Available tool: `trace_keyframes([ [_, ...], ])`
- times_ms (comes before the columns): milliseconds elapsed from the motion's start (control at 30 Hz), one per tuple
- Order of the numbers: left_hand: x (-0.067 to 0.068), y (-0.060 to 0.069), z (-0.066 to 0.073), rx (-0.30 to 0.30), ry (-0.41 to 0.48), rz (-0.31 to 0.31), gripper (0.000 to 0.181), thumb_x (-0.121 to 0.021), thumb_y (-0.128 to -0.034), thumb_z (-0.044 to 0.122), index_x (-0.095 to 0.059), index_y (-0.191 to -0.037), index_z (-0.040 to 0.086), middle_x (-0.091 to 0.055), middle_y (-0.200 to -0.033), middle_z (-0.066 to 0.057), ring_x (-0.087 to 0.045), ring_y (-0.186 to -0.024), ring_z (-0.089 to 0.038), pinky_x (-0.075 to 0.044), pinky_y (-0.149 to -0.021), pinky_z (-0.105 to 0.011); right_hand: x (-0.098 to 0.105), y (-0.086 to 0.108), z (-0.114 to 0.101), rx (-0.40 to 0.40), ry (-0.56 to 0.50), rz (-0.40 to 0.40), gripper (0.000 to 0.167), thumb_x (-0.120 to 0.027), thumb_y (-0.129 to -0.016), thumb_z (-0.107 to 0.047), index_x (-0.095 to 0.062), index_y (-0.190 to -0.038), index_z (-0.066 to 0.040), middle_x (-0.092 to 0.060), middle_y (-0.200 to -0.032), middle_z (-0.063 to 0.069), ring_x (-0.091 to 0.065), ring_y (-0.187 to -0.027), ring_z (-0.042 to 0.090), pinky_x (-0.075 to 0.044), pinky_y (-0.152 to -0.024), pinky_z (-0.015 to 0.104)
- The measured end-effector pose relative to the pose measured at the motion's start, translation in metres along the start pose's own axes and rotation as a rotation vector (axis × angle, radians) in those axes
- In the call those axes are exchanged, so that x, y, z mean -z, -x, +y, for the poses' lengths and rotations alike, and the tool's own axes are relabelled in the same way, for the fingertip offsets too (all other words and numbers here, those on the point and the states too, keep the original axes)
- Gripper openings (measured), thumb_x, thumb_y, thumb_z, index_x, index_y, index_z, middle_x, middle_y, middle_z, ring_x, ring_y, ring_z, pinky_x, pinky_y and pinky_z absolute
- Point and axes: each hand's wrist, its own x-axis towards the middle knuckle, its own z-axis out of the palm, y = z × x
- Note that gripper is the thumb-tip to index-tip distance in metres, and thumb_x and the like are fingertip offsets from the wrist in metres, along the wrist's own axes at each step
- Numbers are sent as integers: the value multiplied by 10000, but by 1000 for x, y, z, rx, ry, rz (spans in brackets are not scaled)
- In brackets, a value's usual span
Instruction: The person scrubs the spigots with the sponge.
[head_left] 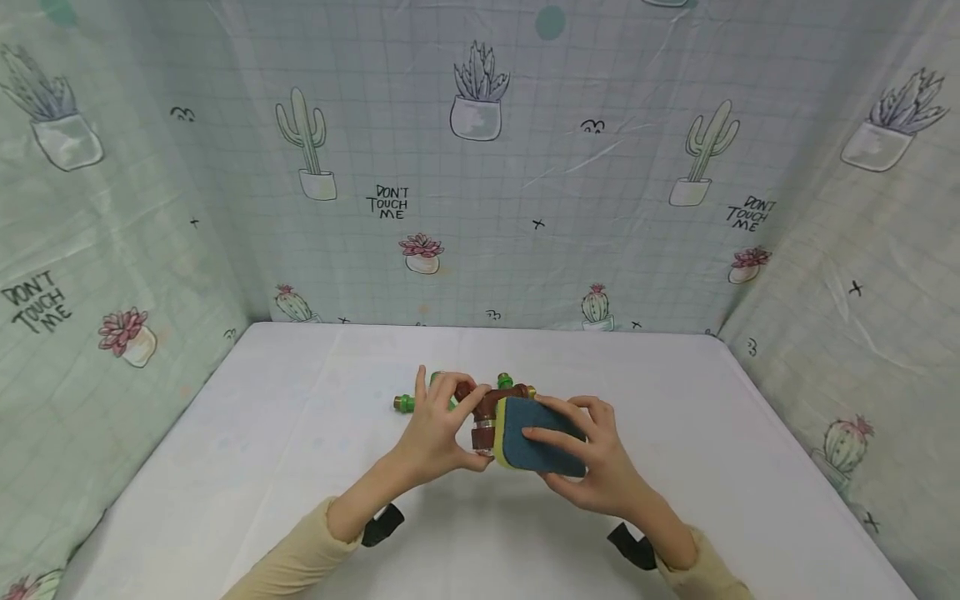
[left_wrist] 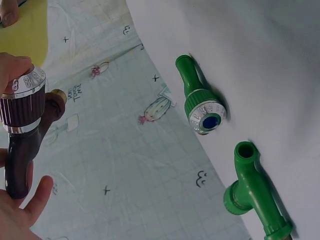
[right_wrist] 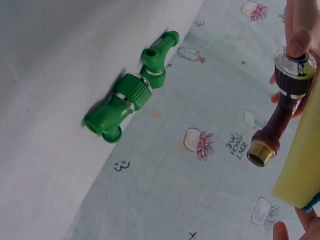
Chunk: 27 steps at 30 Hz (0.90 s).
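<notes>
My left hand [head_left: 437,433] grips a brown tap [head_left: 483,423] by its two ends, thumb on the silver-rimmed knob. In the right wrist view the brown tap [right_wrist: 286,111] shows a brass threaded end. A sponge [head_left: 525,452], yellow with a dark blue scouring side, is pinched in my right hand [head_left: 606,467]. Its yellow face [right_wrist: 300,155] is turned toward the tap; whether they touch I cannot tell. Both hands are above the table. Behind them lie two green taps, one [left_wrist: 202,102] with a ribbed, silver-rimmed knob and another [left_wrist: 257,192] beside it.
A white table [head_left: 247,467] extends around the hands. Cloth printed with cacti [head_left: 480,250] hangs behind it and along both sides. Black straps [head_left: 383,525] show at the wrists.
</notes>
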Motion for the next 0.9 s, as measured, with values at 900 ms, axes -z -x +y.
trace_keyframes([
  [900, -4, 0, 2, -119, -13, 95, 821, -802, -452, 461, -556, -1138, 83, -466, -1045, -84, -420, -935, -198, -292, -908, -513, 2, 10, 13, 4, -41, -66, 385, -510, -839, -446, -580, -1167, -257, -478, -1299, 108, -365, -1056, 229, -254, -831, 456],
])
